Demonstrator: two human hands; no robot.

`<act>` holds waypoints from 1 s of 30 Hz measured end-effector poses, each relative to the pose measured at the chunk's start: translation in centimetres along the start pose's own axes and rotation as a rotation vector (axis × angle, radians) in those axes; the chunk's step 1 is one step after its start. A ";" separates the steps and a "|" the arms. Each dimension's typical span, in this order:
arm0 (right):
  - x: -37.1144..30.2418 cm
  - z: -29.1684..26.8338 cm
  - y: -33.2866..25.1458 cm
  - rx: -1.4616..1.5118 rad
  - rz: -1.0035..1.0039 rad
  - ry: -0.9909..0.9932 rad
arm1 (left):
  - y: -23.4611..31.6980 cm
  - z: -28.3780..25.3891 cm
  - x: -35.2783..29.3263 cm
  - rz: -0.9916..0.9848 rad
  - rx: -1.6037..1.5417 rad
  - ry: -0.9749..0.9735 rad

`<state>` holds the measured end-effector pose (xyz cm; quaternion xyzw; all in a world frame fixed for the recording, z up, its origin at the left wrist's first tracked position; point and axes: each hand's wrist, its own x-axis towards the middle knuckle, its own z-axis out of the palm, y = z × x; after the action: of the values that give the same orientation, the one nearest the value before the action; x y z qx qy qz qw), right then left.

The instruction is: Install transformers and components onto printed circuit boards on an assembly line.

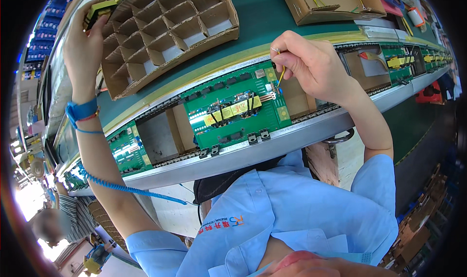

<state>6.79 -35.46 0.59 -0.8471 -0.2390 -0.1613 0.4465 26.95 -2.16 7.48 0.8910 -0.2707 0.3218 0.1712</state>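
My left hand, with a blue wrist strap below it, is raised at the far left. Its fingers close round a yellow-and-black transformer, over the edge of a cardboard divider box. My right hand pinches a thin yellow wire between thumb and fingertips. The wire's lower part comes down at the right end of a green circuit board; whether it is joined there I cannot tell. This board carries a yellow-labelled component with black wires, and lies across the conveyor rails.
More circuit boards lie along the conveyor on both sides. A metal rail runs in front of me. At the back right stands a cardboard box with yellow wires. A blue coiled cord hangs across my left forearm. Another person is at far left.
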 end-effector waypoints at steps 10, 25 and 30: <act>-0.2 0.1 0.1 -0.082 -0.020 0.011 | 1.8 -3.0 -1.5 -0.211 -0.506 0.148; -0.1 -0.1 -1.0 -0.229 -0.160 -0.040 | 9.1 -6.4 -10.0 -0.212 -0.741 -0.223; -0.2 0.0 -1.1 -0.234 -0.177 -0.048 | 9.4 -6.7 -11.9 -0.283 -0.764 -0.280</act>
<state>6.04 -34.95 1.25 -0.8724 -0.3031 -0.2066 0.3230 10.49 -2.01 5.72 0.8270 -0.2663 0.0480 0.4929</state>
